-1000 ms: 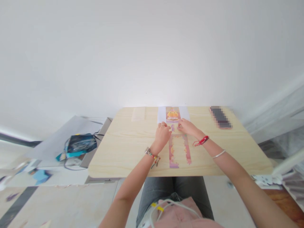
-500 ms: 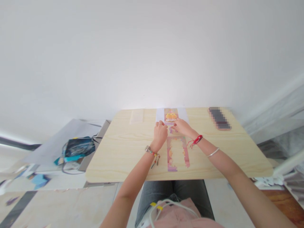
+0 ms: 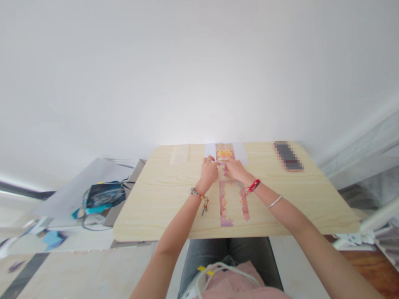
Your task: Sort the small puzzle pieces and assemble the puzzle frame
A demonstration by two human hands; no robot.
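My left hand (image 3: 210, 173) is closed, fingertips together just below a picture card (image 3: 224, 153) showing an orange cartoon figure. What its fingertips grip, if anything, is too small to tell. My right hand (image 3: 236, 169) is closed beside it, fingers bent around a small purple jigsaw piece (image 3: 225, 167) that is mostly covered by the hand. The two hands' fingertips nearly meet. Nearer my body lies a partly joined puzzle border (image 3: 222, 203) in pink and purple, with bare wood in its middle.
White paper (image 3: 240, 153) lies around the picture card. A pale translucent sheet (image 3: 180, 154) is at the table's back left, and a phone (image 3: 288, 156) at the back right. Left of the wooden table (image 3: 162, 195), a dark blue bag (image 3: 105, 194) rests on a lower surface.
My right hand has moved left and slightly towards me, closer to my left hand, and now covers more of the purple piece. My left hand has shifted only slightly.
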